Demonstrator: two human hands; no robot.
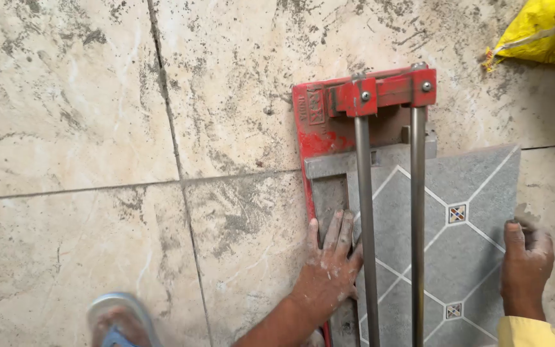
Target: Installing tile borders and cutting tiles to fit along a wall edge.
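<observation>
A red manual tile cutter [316,122] with two steel guide rails [417,212] lies on the dusty floor. A grey patterned tile [464,186] sits on its bed under the rails, up against the far stop. My left hand [330,263], dusted white, lies flat with fingers spread on the cutter bed at the tile's left edge. My right hand [525,260], in a yellow sleeve, grips the tile's right edge with curled fingers.
Large beige marble floor slabs [72,128] with grey mortar smears surround the cutter. A yellow sack [544,32] lies at the top right. A foot in a blue sandal [120,321] stands at the bottom left.
</observation>
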